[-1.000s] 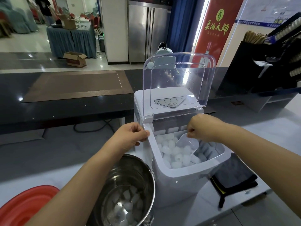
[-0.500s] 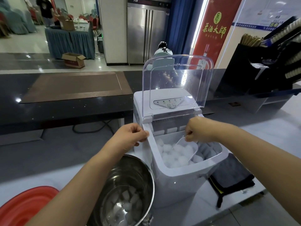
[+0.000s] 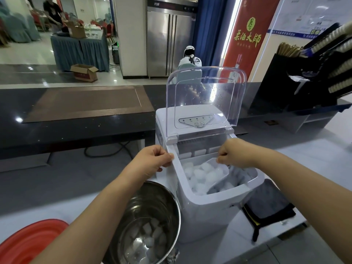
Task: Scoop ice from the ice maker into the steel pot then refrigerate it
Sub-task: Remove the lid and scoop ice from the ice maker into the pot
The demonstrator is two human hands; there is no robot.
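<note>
Head camera looks down on both bare forearms reaching forward from the bottom corners to a white countertop ice maker (image 3: pixel 205 216), which stands on the pale tabletop (image 3: pixel 323 149) with its clear plastic lid (image 3: pixel 205 96) raised upright. The left hand (image 3: pixel 152 161) sits knuckles-up at the left rim of the opening. The right hand (image 3: pixel 234 153) hangs over the right half of the bin, wrist bent downward.

Behind, a red hanging banner (image 3: pixel 247 38) carries the yellow characters "茶酒大師" under a round green-and-yellow emblem. The smaller line beneath and the marks on the ice maker's grey control panel (image 3: pixel 198 121) are too small to read.

The left hand's fingers (image 3: pixel 162 155) are curled, pinching the ice maker's left rim against the thumb. The right hand's fingers (image 3: pixel 222 155) are clamped around the handle of a clear plastic scoop (image 3: pixel 222 177); the handle itself is hidden in the fist. The scoop's bowl lies tilted down in the bin, touching the white ice cubes (image 3: pixel 198 178) heaped there, and some of them lie in it.

The round steel pot (image 3: pixel 150 204) stands just beside the ice maker, at its front left and below the left forearm, with a shallow layer of ice (image 3: pixel 150 237) in its bottom. A red round plastic basin (image 3: pixel 28 242) shows at the lower left edge, and a dark folded cloth (image 3: pixel 266 202) lies against the ice maker's right side.
</note>
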